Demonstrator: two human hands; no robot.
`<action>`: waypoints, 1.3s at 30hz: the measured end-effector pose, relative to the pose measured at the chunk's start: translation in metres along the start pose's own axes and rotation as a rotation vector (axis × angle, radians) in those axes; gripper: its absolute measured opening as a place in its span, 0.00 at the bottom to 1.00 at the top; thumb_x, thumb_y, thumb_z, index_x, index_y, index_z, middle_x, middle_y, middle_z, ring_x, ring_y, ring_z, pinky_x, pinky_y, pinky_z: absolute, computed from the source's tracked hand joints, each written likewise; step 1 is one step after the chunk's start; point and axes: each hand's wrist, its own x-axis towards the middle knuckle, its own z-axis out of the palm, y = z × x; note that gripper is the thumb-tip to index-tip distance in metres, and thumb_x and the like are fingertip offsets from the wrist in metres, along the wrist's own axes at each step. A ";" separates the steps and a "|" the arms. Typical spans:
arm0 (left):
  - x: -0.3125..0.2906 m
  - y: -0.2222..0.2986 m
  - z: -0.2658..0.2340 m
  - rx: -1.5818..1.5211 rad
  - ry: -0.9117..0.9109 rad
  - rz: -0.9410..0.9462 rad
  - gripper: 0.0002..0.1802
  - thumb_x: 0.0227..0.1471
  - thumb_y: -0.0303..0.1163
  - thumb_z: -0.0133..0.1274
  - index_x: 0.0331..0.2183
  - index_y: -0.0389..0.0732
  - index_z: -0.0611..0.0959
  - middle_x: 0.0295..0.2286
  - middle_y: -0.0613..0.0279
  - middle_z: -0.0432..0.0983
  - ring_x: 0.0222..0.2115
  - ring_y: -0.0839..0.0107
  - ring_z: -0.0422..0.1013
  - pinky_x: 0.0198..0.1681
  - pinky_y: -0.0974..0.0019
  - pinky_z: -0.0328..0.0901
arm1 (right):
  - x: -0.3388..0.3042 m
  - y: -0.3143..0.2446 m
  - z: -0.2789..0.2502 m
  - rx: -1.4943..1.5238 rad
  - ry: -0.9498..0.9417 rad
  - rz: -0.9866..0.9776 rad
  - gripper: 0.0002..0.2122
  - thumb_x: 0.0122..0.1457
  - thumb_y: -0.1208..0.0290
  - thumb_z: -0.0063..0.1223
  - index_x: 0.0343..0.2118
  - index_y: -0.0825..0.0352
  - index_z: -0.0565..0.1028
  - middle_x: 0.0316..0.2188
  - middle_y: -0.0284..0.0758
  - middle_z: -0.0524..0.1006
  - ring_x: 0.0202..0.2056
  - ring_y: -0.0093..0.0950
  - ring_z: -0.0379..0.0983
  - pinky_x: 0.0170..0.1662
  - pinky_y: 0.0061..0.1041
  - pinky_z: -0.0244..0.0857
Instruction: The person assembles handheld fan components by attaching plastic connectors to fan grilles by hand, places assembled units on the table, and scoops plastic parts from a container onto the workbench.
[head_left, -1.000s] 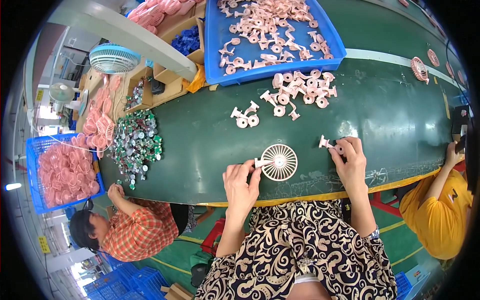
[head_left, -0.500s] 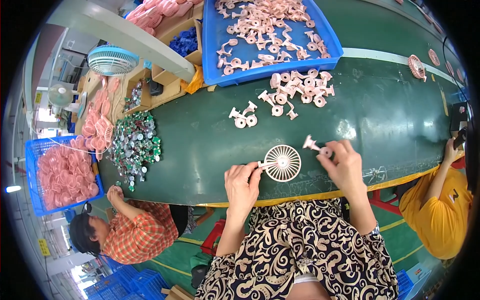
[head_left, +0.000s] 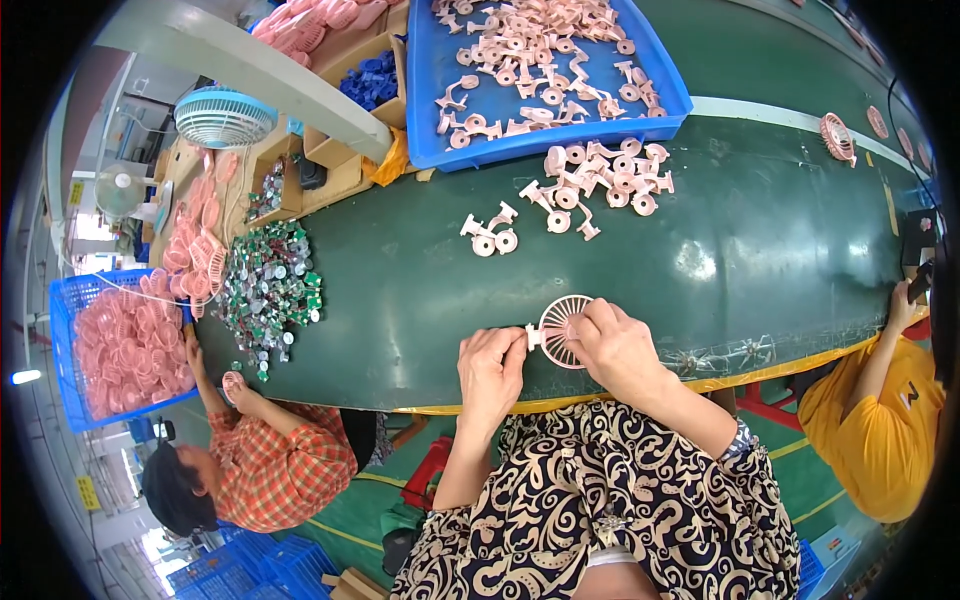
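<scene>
Just in front of me, a round pale pink fan guard with radial ribs is held above the green table. My left hand pinches it at its left edge, beside a short stem. A pale pink bracket lies across the guard, its T-shaped end showing near my left fingertips. The closed fingers of my right hand press on the bracket over the guard's middle, covering most of it. Further off lie a few loose pink brackets and a larger heap of brackets.
A blue tray of brackets stands at the back. Circuit boards are piled on the left, near a blue basket of pink guards. A co-worker in a checked shirt sits left, another in yellow right.
My right hand has moved left, bringing the bracket onto the fan guard. The guard has tilted slightly in my left hand. The co-worker on the left has reached toward the basket and holds a pink part.
</scene>
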 end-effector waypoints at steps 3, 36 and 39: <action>0.001 -0.002 -0.001 0.004 -0.024 -0.003 0.04 0.58 0.30 0.59 0.33 0.40 0.85 0.29 0.60 0.82 0.33 0.58 0.75 0.43 0.57 0.64 | 0.001 -0.001 0.001 -0.056 -0.051 -0.009 0.08 0.54 0.73 0.64 0.35 0.67 0.77 0.34 0.37 0.72 0.33 0.34 0.76 0.31 0.32 0.74; 0.027 -0.090 -0.070 0.393 0.560 -0.024 0.23 0.60 0.36 0.59 0.54 0.36 0.78 0.53 0.44 0.70 0.55 0.49 0.65 0.59 0.52 0.62 | -0.046 0.054 -0.094 -0.339 0.220 0.514 0.16 0.52 0.71 0.70 0.43 0.66 0.80 0.45 0.41 0.79 0.38 0.40 0.81 0.41 0.35 0.77; 0.019 -0.146 -0.109 0.625 0.800 -0.107 0.25 0.57 0.36 0.61 0.54 0.38 0.79 0.57 0.42 0.69 0.58 0.43 0.63 0.61 0.45 0.58 | -0.028 0.060 -0.108 -0.374 0.320 0.481 0.12 0.55 0.73 0.68 0.41 0.68 0.81 0.44 0.41 0.80 0.36 0.39 0.81 0.39 0.36 0.76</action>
